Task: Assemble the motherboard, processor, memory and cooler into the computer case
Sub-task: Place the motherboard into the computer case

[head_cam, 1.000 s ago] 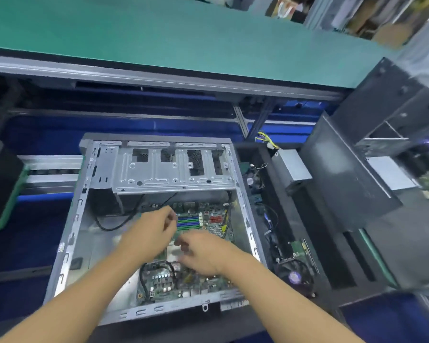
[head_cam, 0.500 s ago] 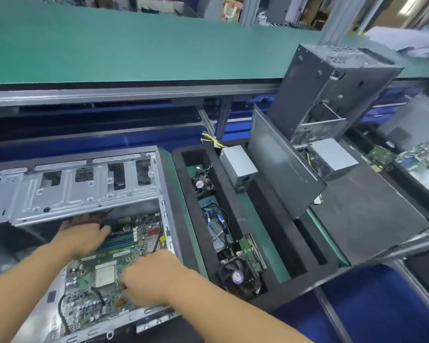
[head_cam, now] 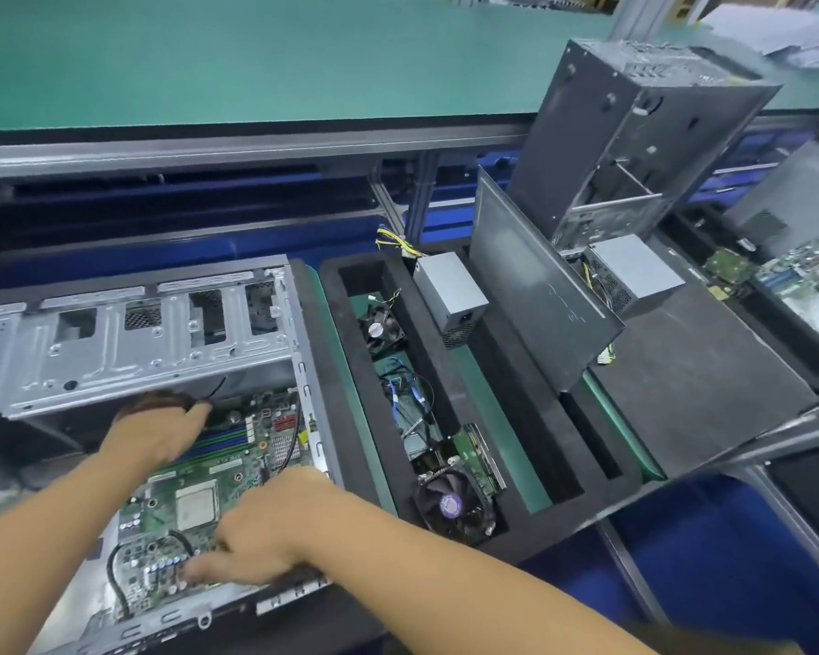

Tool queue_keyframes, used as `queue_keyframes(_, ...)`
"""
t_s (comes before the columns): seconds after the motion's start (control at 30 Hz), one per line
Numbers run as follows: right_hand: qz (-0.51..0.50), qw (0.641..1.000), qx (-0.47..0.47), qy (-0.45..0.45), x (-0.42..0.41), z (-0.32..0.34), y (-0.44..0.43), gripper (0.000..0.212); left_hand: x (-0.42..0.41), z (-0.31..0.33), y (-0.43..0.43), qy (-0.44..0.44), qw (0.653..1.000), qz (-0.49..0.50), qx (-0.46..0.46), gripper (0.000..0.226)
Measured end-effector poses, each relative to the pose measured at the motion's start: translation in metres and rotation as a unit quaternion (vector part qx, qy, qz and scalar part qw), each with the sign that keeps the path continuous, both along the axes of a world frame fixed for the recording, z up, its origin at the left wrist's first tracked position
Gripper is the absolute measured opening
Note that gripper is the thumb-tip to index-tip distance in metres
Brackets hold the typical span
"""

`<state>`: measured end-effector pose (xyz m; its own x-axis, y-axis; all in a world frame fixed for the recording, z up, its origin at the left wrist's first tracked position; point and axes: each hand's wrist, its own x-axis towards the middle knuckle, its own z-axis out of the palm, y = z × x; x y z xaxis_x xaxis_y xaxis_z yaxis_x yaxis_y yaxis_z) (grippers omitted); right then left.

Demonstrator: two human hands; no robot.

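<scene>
An open grey computer case (head_cam: 128,352) lies at the lower left with a green motherboard (head_cam: 237,465) inside it. A square processor (head_cam: 197,505) sits in the board's socket. My left hand (head_cam: 159,432) rests on the board's far edge, fingers reaching under the drive cage. My right hand (head_cam: 266,527) lies over the board's near right part, fingers pointing left and touching the near edge. A black cooler fan (head_cam: 452,505) lies in the foam tray to the right. Memory slots show as blue and green strips beside my left hand.
A black foam tray (head_cam: 332,371) right of the case holds a small fan (head_cam: 381,330), cables, a green card (head_cam: 474,453) and a grey power supply (head_cam: 450,295). A side panel (head_cam: 535,286) leans upright. Another case (head_cam: 634,130) and boards stand further right.
My view has swung further right, so the case sits more to the left. My left hand stays at the board's far edge; my right hand has shifted toward the near edge.
</scene>
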<state>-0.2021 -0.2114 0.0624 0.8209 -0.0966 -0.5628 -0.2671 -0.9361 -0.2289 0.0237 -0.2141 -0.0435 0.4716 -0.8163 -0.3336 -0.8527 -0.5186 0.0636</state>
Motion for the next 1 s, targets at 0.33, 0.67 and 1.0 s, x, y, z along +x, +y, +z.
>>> queue_keyframes(0.33, -0.029, 1.000, -0.011, -0.005, -0.003, 0.010, 0.009, 0.068, 0.005, 0.004, 0.003, 0.011, 0.997, 0.006, 0.072, 0.058)
queue_keyframes(0.67, -0.043, 0.999, -0.013, -0.007, 0.000, 0.006, 0.009, 0.059, 0.014, 0.007, 0.007, 0.042, 0.999, 0.011, 0.000, 0.039)
queue_keyframes(1.0, -0.201, 0.973, 0.084, -0.070, 0.023, -0.002, 0.004, 0.020, 0.011, 0.039, 0.055, 0.120, 0.979, -0.041, -0.157, 0.026)
